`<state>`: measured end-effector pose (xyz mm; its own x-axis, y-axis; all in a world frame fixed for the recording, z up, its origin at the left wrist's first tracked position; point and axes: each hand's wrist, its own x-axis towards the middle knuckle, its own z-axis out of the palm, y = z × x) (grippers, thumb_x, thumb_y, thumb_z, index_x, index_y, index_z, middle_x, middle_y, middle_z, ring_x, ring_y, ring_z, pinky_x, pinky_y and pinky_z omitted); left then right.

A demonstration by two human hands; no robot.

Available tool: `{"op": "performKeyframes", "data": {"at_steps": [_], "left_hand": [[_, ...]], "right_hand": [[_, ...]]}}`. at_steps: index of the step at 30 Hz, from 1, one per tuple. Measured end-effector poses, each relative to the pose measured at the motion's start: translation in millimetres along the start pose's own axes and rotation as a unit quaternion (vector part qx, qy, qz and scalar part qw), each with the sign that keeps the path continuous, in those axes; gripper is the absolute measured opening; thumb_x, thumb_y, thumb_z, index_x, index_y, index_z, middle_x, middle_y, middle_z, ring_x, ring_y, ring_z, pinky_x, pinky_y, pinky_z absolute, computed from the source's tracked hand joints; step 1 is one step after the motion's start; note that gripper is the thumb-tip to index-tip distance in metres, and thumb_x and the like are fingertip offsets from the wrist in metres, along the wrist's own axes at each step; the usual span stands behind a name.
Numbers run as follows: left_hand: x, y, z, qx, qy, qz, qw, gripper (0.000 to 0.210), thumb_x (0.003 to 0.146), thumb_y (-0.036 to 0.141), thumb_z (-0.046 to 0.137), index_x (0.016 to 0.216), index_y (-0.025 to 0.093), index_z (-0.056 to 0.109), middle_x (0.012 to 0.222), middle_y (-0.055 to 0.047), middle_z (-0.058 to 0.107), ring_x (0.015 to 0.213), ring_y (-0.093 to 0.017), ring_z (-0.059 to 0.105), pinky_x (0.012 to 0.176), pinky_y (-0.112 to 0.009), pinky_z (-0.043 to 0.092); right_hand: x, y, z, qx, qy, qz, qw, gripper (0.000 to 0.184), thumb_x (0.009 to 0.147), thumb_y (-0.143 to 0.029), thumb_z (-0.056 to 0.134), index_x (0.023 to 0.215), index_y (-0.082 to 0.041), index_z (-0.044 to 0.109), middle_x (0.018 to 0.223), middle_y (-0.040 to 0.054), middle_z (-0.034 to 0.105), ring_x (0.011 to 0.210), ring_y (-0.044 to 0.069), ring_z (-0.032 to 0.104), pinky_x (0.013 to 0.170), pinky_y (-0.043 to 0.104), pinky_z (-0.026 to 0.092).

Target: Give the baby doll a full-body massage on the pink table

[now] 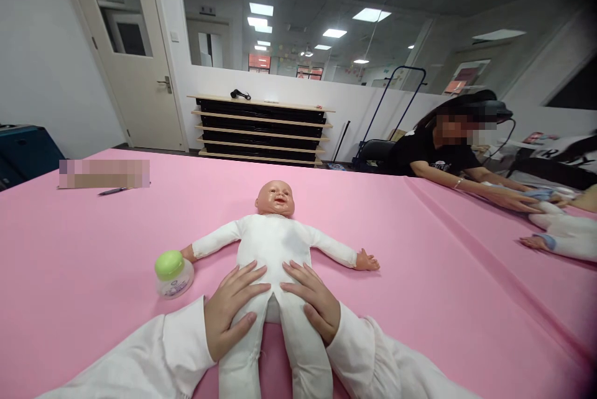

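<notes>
A baby doll (275, 240) with a white cloth body lies on its back, face up, arms stretched out to both sides. My left hand (236, 306) rests flat on the doll's hip and upper thigh at the left, fingers spread. On the other hip lies my right hand (314, 299), its fingers also apart and pointing up toward the belly. Neither hand grips anything. Beside the doll's hand at the left stands a clear jar (175, 275) with a green lid, touching or nearly touching it. The lower ends of the doll's legs run out of view.
A pink sheet (420, 299) covers the table. A pen (112, 191) lies by a blurred flat item (105, 173) at the far left. Across the table at the right, a person (448, 144) in black handles another doll (569, 231). Stacked shelving (263, 128) stands behind.
</notes>
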<state>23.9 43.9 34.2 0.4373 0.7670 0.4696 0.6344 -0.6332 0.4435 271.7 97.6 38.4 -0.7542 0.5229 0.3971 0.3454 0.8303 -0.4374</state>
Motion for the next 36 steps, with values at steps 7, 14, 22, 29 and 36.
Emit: {"op": "performKeyframes", "data": {"at_steps": [7,14,22,29,36], "left_hand": [[0,-1,-0.7,0.003,0.000,0.005,1.000,0.041,0.090,0.037,0.031,0.127,0.025,0.044,0.139,-0.004,0.039,0.132,-0.023,0.027,0.107,-0.045,0.024],[0,0,0.1,-0.014,0.004,-0.004,1.000,0.040,0.090,0.038,0.031,0.126,0.026,0.044,0.139,-0.003,0.038,0.133,-0.022,0.025,0.108,-0.045,0.022],[-2,5,9.7,-0.052,0.078,-0.029,0.995,0.042,0.090,0.036,0.033,0.130,0.024,0.038,0.139,-0.007,0.036,0.132,-0.024,0.026,0.107,-0.047,0.022],[-4,12,16.3,-0.067,0.045,-0.078,0.994,0.056,0.089,0.044,0.033,0.139,0.023,0.019,0.149,-0.011,0.009,0.136,-0.030,0.011,0.104,-0.052,0.025],[-8,15,7.1,-0.107,0.009,0.042,0.993,0.068,0.087,0.055,0.027,0.141,0.020,0.005,0.147,-0.015,0.014,0.137,-0.029,0.006,0.106,-0.055,0.018]], "right_hand": [[0,6,4,-0.004,0.025,-0.030,0.999,0.042,0.092,-0.038,0.024,0.129,-0.027,0.041,0.143,0.0041,0.031,0.134,0.018,0.023,0.110,0.044,0.015],[-1,-4,7,0.054,0.076,0.032,0.995,0.040,0.092,-0.040,0.027,0.125,-0.027,0.045,0.140,0.0045,0.036,0.133,0.019,0.027,0.110,0.044,0.018],[6,19,17,0.307,0.291,0.359,0.832,0.051,0.081,-0.057,0.042,0.118,-0.021,0.043,0.129,0.0104,0.047,0.122,0.022,0.043,0.104,0.043,0.035],[21,-6,3,0.476,0.192,0.380,0.769,0.054,0.076,-0.052,0.055,0.117,-0.017,0.045,0.124,0.0109,0.053,0.115,0.025,0.051,0.097,0.043,0.043],[27,-1,-12,0.425,0.184,0.420,0.780,0.061,0.061,-0.052,0.069,0.107,-0.018,0.048,0.115,0.0108,0.059,0.105,0.028,0.057,0.093,0.045,0.044]]}}
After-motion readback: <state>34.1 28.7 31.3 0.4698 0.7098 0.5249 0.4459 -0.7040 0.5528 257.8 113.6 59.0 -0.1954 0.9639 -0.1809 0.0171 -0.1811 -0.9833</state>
